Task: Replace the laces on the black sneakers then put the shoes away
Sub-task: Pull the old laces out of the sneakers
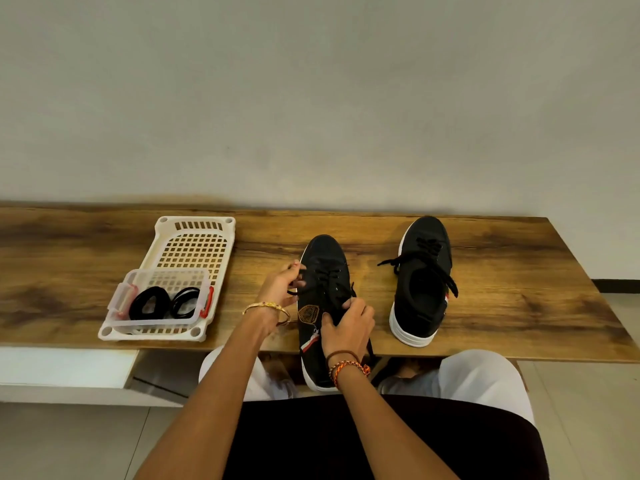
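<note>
From the head camera, the only view I had, the near sneaker lay in the lower centre of the frame, directly ahead of me, its long axis running almost straight up the picture: toe toward the wall, heel hanging off the front edge of the wooden table above my lap. That axis was what I judged the coming move to turn on, because the lace crossed it from side to side and one hand sat on each flank of the shoe.

My left hand was on the shoe's left side, level with the upper eyelets, its fingers closed in a pinch on a black lace end just beside the upper. My right hand was lower in the frame and nearer the heel, curled over the collar and tongue and clamping the shoe; a lace strand trailed down under its wrist. The left hand was therefore nearer the laced stretch, and I judged that the next pull would go out leftward, across the axis, with the right hand bracing.

I could not tell whether this lace was old or new.

The second sneaker stood well apart at right centre, parallel, toe also to the wall, laced with loose ends. At left centre a white basket held a clear box with coiled black laces.
</note>
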